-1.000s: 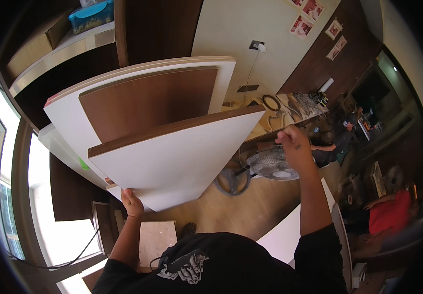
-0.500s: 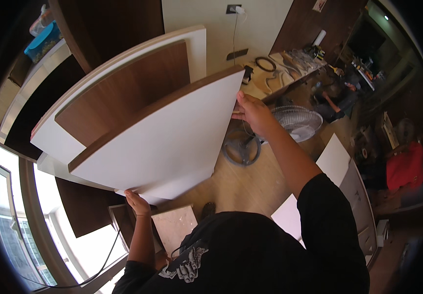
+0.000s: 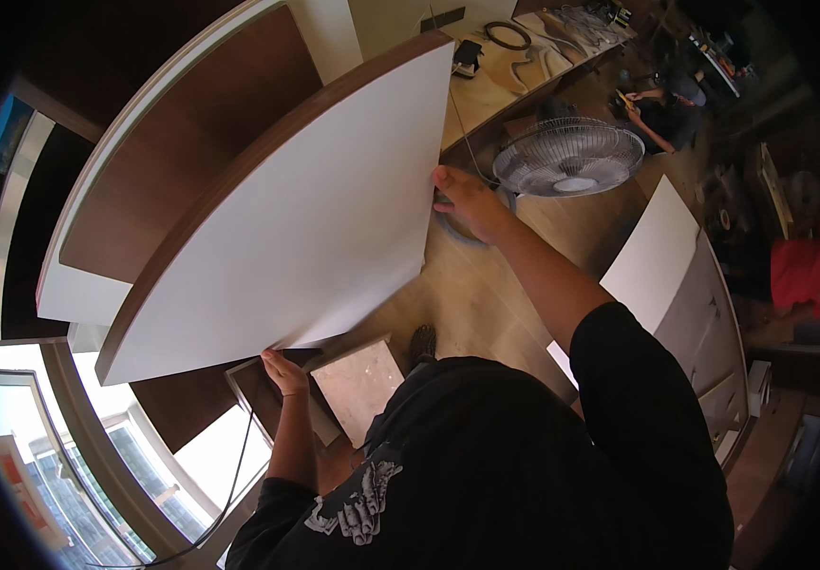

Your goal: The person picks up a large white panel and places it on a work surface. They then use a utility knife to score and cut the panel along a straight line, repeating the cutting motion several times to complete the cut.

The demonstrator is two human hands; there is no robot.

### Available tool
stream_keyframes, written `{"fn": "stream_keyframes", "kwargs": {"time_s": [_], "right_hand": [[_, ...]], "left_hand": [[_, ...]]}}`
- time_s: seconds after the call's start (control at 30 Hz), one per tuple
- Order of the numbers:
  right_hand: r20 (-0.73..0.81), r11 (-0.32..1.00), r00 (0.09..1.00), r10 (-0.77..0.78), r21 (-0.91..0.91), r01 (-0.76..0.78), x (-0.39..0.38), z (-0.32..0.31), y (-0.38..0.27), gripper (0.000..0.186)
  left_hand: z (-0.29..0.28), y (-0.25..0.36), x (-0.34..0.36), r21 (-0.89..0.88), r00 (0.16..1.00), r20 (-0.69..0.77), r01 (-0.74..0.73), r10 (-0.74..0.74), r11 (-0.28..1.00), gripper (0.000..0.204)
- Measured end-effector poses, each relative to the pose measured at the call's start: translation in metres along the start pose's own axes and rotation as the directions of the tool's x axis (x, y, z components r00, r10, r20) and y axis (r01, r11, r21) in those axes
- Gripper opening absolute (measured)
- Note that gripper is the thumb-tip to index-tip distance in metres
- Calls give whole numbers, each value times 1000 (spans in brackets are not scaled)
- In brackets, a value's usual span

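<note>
A large white board (image 3: 286, 209) with a brown edge stands tilted in front of me. My right hand (image 3: 470, 202) grips its right edge, with the thumb on the white face and the fingers curled behind. At the lower edge my left hand (image 3: 286, 371) is closed on the board, and part of its fingers is hidden. Behind the board leans a brown panel (image 3: 182, 142), and behind that a larger white panel (image 3: 82, 290). Both reach up past the held board's left side.
A pedestal fan (image 3: 569, 160) stands beyond my right hand. Another person (image 3: 671, 109) crouches farther back, near a low table (image 3: 524, 62) with cables. White panels (image 3: 652, 242) lie to my right. A pale square slab (image 3: 358, 385) is by my foot, and windows (image 3: 96, 456) are at left.
My head view has shifted, so the fan and panels sit higher in the picture. The board has swung a little toward me and away from the brown panel, with both hands still on it.
</note>
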State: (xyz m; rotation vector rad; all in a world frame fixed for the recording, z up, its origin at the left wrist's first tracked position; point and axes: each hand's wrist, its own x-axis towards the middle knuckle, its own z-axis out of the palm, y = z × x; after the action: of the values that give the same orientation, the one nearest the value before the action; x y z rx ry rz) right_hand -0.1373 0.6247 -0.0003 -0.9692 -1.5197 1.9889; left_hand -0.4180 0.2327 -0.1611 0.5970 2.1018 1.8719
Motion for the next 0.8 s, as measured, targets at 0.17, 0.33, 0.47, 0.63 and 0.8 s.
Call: {"fn": "stream_keyframes", "kwargs": {"time_s": [0.17,0.33,0.47,0.63,0.8], "right_hand": [[39,1000,999,6,28,-7,-1,-9,19,72],[197,999,979,-44,26,40,8,-10,27,58],[309,997,951,1,-73,23,5,-6,16,68],[191,797,979,65,-600,64,17,-6,38,81],[101,760,995,-27,-644,86,2,-20,72,79]], "left_hand": [[8,-6,-6,-56,1000,-2,-26,26,998,70],[-32,-31,8,47,979,179,94,-101,994,47],[-11,7,8,320,902,375,91,-214,943,49],[-27,-22,43,707,722,555,-148,-412,692,54],[-9,-8,32,710,639,648,-310,-415,633,66]]}}
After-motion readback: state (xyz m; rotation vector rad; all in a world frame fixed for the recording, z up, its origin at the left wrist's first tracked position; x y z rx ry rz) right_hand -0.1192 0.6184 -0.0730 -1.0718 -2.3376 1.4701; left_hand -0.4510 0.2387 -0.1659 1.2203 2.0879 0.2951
